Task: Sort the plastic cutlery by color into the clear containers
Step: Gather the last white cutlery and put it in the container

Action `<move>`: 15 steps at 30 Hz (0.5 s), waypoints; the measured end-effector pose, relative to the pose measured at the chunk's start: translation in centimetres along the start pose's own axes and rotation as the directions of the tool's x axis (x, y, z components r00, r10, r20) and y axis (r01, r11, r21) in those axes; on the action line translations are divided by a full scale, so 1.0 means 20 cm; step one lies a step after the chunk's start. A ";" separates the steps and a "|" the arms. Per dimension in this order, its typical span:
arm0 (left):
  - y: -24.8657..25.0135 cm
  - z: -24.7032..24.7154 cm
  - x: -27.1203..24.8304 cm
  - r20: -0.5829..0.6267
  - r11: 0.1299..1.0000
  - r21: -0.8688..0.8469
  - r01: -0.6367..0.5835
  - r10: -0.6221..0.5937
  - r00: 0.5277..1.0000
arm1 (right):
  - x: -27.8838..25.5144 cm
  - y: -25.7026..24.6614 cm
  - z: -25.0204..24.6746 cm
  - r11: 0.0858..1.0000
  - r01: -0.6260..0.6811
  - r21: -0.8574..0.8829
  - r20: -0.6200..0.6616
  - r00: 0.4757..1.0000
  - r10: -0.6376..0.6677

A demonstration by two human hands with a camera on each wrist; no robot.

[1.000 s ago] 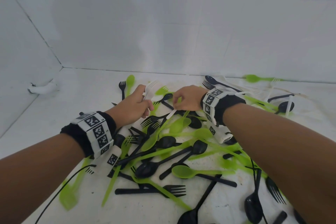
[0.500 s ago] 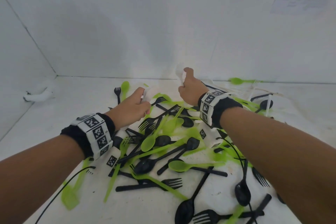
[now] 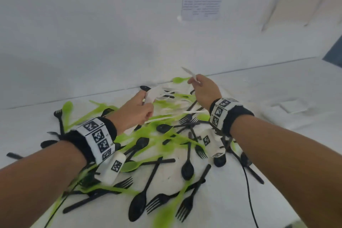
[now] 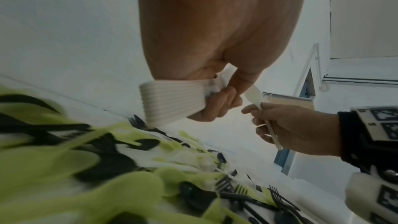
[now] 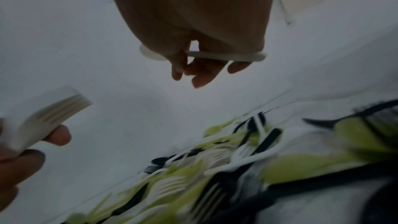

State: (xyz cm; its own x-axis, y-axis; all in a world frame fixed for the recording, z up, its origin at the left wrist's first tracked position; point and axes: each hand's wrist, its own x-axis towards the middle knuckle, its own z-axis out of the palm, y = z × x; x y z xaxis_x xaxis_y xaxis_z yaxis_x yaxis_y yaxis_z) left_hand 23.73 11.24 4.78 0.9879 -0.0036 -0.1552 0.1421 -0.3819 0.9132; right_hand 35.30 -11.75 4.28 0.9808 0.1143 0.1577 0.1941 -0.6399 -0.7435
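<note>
Nearest the camera, black forks (image 3: 156, 203) and black spoons (image 3: 137, 207) lie scattered on the white table (image 3: 288, 163), crossed by blurred green cutlery (image 3: 166, 213). A thin black cable (image 3: 249, 196) runs over the table under the right forearm. Both wrists wear black bands with white marker tags, and a small white block hangs beneath each.

A little farther in, the pile thickens: green spoons (image 3: 129, 166), black spoons and black forks overlap in a loose heap between the two forearms. Beyond them, loose white forks (image 3: 166, 111) and other white pieces lie mixed with green ones close under the hands.

The left hand (image 3: 137, 111) hangs above this part of the heap, fingers curled round a bundle of white cutlery (image 3: 150, 96); the left wrist view shows it as a tight stack of white handles (image 4: 172, 102) gripped in the fist. The right hand (image 3: 204, 92) is raised just beside it and slightly farther off, pinching a single white spoon (image 3: 190, 75) between thumb and fingers, the bowl pointing up and away; the right wrist view shows the spoon (image 5: 202, 55) lying across the fingers.

Past the hands, a green spoon (image 3: 178, 79) and a black spoon (image 3: 145, 88) lie near the table's far edge against the white wall (image 3: 92, 33). A printed paper sheet (image 3: 201, 2) is stuck high on that wall. The clear containers are not identifiable in these views.
</note>
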 end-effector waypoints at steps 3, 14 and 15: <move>0.11 0.23 0.08 -0.005 1.000 -0.018 0.001 -0.001 1.000 | 0.02 0.17 -0.21 0.999 0.022 -0.048 -0.014 1.000 -0.023; 0.50 1.15 0.35 0.058 0.998 -0.056 0.022 -0.019 0.998 | 0.12 0.82 -0.91 0.977 0.077 -0.199 -0.056 0.994 -0.090; 0.52 1.21 0.38 0.062 0.998 -0.057 0.023 -0.019 0.998 | 0.13 0.88 -0.96 0.987 0.056 -0.148 -0.048 0.997 -0.063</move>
State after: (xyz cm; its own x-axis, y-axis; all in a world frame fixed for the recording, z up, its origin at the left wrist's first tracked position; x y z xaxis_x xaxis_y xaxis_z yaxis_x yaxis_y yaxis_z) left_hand 31.26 -15.02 3.94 0.9792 -0.0536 -0.1959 0.1680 -0.3283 0.9295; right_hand 40.88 -37.35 3.97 0.9647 0.1180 0.2354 0.2439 -0.7377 -0.6295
